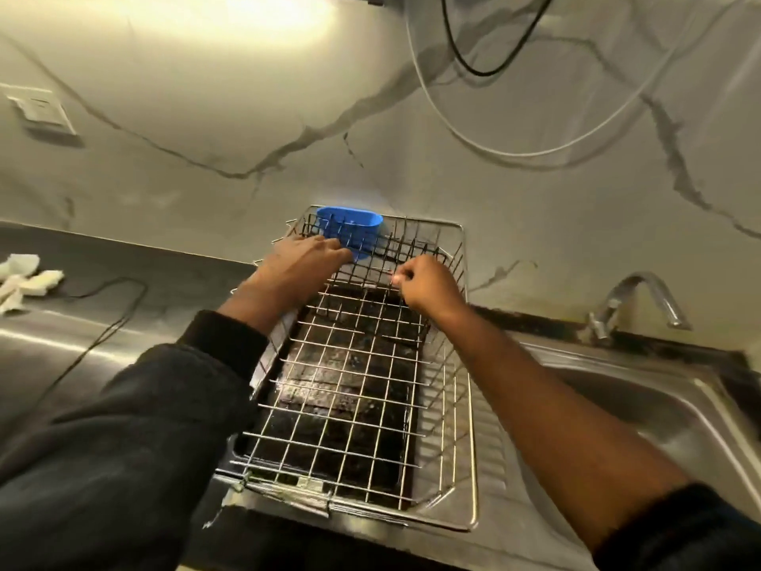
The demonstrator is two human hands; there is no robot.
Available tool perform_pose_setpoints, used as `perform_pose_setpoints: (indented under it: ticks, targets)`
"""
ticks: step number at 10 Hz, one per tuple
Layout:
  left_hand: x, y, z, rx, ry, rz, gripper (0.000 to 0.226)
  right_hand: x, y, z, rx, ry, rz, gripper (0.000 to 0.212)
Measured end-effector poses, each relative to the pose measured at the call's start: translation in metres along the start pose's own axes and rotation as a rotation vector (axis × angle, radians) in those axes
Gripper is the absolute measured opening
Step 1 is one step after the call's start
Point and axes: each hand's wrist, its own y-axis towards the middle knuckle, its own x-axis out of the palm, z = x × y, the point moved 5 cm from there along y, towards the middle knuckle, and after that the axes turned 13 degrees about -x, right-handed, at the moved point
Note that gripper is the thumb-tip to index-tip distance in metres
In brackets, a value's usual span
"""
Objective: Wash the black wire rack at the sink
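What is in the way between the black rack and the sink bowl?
Nothing visible blocks it. The rack sits on the draining board, and the sink bowl lies just to its right with only bare steel between them. Both hands already reach the rack's far end: the left hand beside the blue cup, the right hand pinching a wire.

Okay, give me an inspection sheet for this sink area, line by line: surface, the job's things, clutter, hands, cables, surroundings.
Surface: steel counter with sink basin at right; dark grime under the rack.
Job's things: wire rack sits on the drainboard, not in the basin; its far wires look black, the nearer ones silvery.
Clutter: blue cup inside the rack's far end; white crumpled cloth at far left.
Hands: left hand lies flat by the cup; right hand pinches a rack wire.
Cables: thin black cable across the counter; black and white cables hang on the wall.
Surroundings: marbled wall, wall switch, tap; no water seen running.
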Motion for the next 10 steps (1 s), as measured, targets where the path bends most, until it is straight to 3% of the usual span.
perform_pose_setpoints:
  ticks: [4,6,7,9,10]
  targets:
    - [0.107,0.027,0.002,-0.078,-0.099,-0.196,0.044,0.058,0.053,0.06,0.132,-0.131,-0.36,0.021]
    - [0.129,0.04,0.004,-0.075,-0.107,-0.26,0.046,0.075,0.067,0.079,0.21,-0.193,-0.426,0.028]
    - [0.128,0.046,0.002,-0.093,-0.119,-0.301,0.047,0.072,0.069,0.08,0.2,-0.178,-0.398,0.025]
    - [0.103,0.051,0.011,-0.089,-0.065,-0.16,0.016,0.05,0.06,0.069,0.154,-0.104,-0.223,0.013]
    - [0.088,0.051,0.019,-0.104,-0.118,-0.058,0.011,0.035,0.05,0.058,0.109,-0.031,-0.13,0.016]
